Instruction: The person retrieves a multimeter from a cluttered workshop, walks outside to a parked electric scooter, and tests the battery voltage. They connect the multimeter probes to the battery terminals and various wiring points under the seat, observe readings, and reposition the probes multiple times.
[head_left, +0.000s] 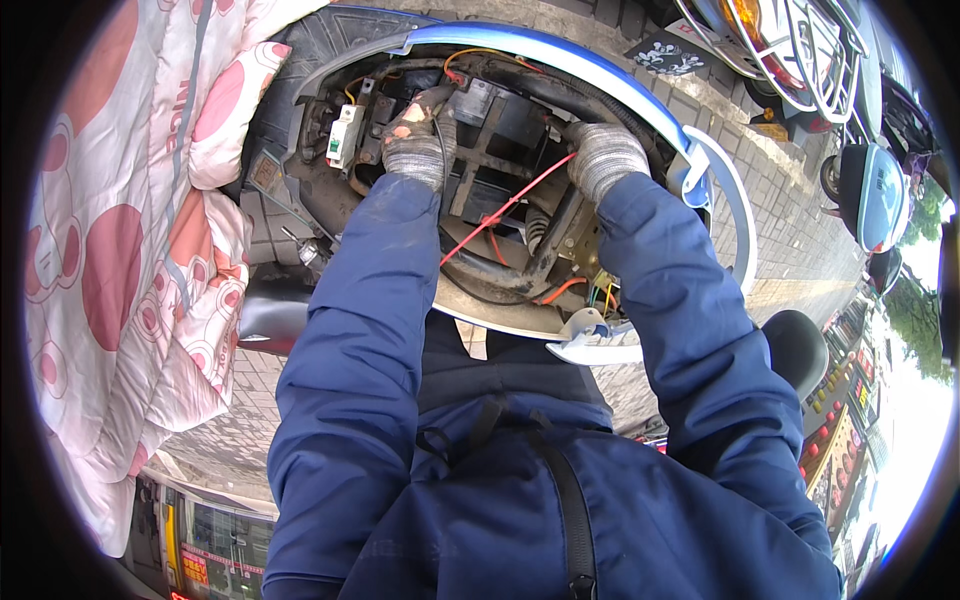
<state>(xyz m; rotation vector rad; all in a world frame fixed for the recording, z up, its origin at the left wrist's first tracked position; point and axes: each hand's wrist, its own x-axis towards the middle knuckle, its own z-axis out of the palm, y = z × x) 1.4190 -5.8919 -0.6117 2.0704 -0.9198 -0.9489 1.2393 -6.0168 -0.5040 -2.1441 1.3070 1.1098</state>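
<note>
I lean over a blue and white scooter [640,95] whose open compartment shows a black battery [500,125] and loose wiring. My left hand [418,135], in a dirty grey knit glove, is closed around a black cable at the battery's left top corner, next to a white breaker switch [345,135]. My right hand [603,155], gloved the same way, is closed at the compartment's right rim. A taut red wire [500,210] runs from under this hand down to the left across the compartment.
A pink and white padded cover [130,260] hangs over the scooter's left side. Orange and coloured wires [575,288] lie near the white lower rim. Other parked scooters [800,50] stand at the upper right on brick paving [790,200].
</note>
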